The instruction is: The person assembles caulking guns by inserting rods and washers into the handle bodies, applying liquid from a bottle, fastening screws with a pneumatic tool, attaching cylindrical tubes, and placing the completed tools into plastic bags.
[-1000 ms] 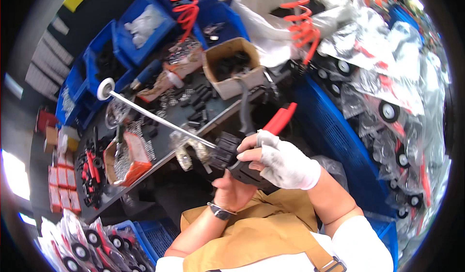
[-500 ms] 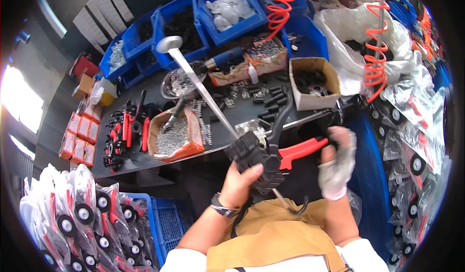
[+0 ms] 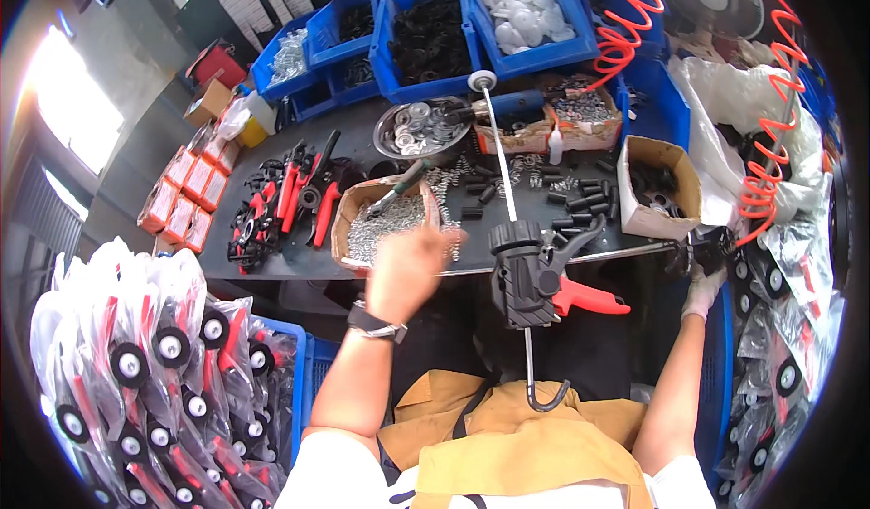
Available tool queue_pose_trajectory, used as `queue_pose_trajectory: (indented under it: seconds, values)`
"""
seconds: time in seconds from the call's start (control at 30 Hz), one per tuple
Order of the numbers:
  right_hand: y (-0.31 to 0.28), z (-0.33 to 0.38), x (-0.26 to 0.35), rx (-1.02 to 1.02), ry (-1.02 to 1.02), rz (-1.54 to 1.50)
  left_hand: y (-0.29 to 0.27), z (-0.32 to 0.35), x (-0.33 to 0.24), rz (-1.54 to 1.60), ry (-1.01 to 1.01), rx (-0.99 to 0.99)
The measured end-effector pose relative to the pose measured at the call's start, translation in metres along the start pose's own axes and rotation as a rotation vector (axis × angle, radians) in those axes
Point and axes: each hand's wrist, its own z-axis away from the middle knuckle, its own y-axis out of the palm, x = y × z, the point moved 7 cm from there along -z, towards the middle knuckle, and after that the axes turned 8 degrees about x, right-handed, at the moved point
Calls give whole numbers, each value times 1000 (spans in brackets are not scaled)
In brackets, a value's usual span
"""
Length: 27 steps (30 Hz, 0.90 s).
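Bare left hand (image 3: pixel 408 264) hovers spread over the screw box (image 3: pixel 385 223); gloved right hand (image 3: pixel 705 287) (partly hidden) seemingly grips an air tool (image 3: pixel 702 253).

The bare left hand (image 3: pixel 410 262) has a dark wristwatch (image 3: pixel 373 321) strapped at its wrist; the right hand (image 3: pixel 705 290) wears a white fabric glove. White short sleeves (image 3: pixel 340 473) and a tan apron (image 3: pixel 526 455) cover the torso.

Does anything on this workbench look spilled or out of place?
Yes: small silver springs lie scattered on the black bench beside the brown cardboard box of screws, as if spilled. The left hand reaches toward that box.
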Motion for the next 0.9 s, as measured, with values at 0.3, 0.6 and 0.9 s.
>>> queue_pose_trajectory:
  seconds: [0.3, 0.6, 0.9]
  values:
    - [-20, -25, -24, -65, -175, 315, -14, -17, 95, -198, -128, 560]
    - [-101, 114, -60, 212, -30, -302, -29, -13, 136, 1458, -408, 81]
    - [-88, 208, 47, 770, 295, -750, -14, -16, 137, 1721, -409, -165]
